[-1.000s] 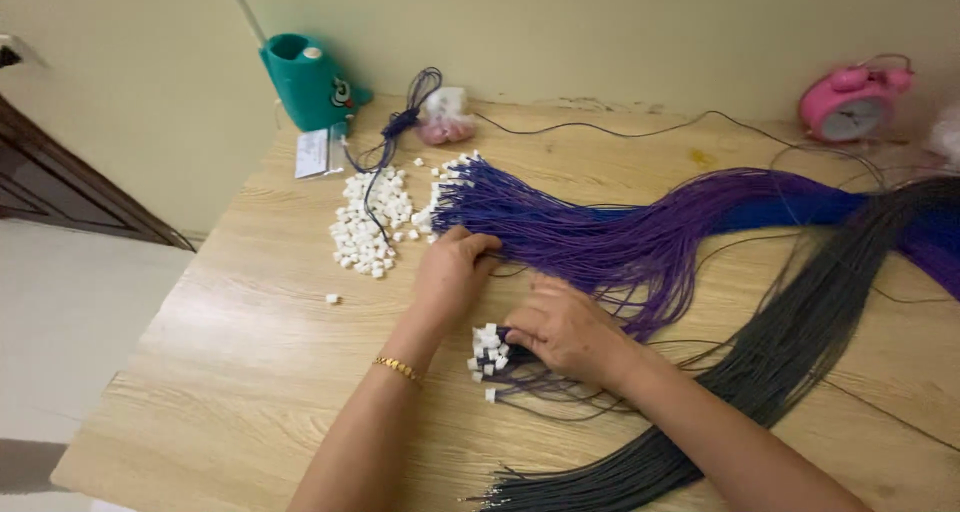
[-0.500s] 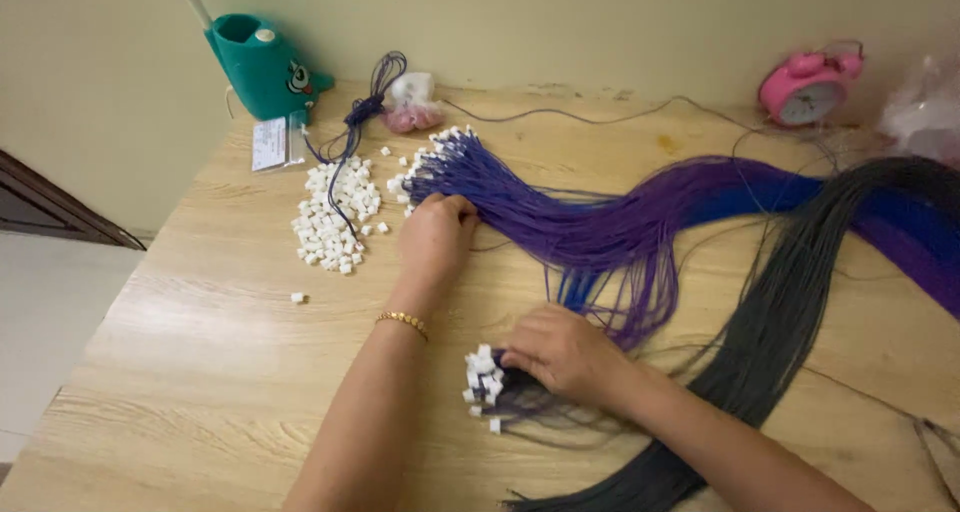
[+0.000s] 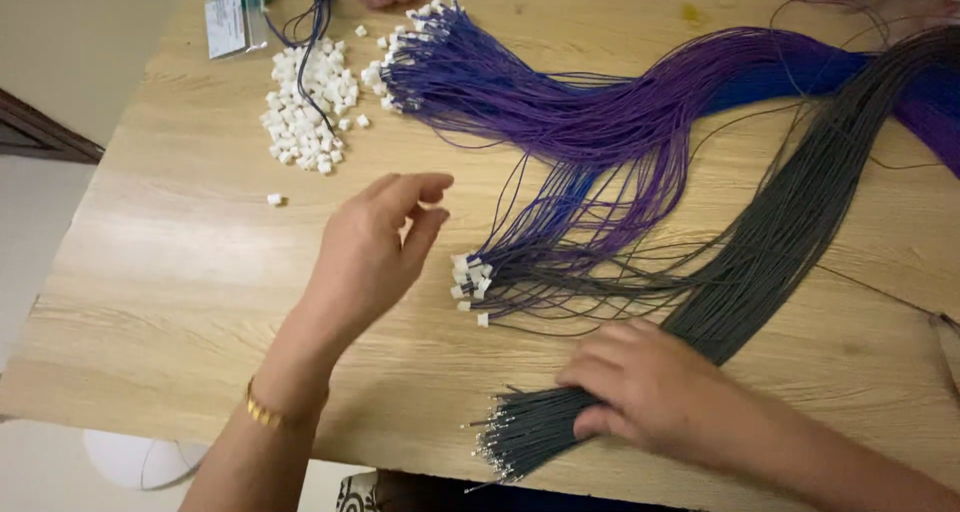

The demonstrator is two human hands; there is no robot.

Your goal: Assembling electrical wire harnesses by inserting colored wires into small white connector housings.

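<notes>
The right hand (image 3: 645,387) is lying palm-down on the bundle of grey wires (image 3: 760,262), with its fingers curled and pressing on the strands close to the bare-tipped ends that are fanning out near the front edge of the wooden table (image 3: 160,292); whether the thumb is closing under the strands cannot be told. The left hand (image 3: 375,247) is hovering above the table with its fingers loosely spread and holding nothing, and a gold bracelet (image 3: 262,412) is showing at its wrist. Just beside the left fingertips, a small cluster of purple wires (image 3: 560,262) fitted with white connectors (image 3: 470,277) is lying on the table, between the two hands. The grey bundle is running from the right hand diagonally up toward the far right corner. A larger bundle of purple and blue wires (image 3: 600,102) is sweeping across the far half of the table, its connector ends pointing left. Near those ends, a pile of loose white connector housings (image 3: 310,107) is lying on the wood, with one stray housing (image 3: 274,200) sitting apart, nearer the left hand. A small printed card (image 3: 226,24) is lying at the far left edge.
</notes>
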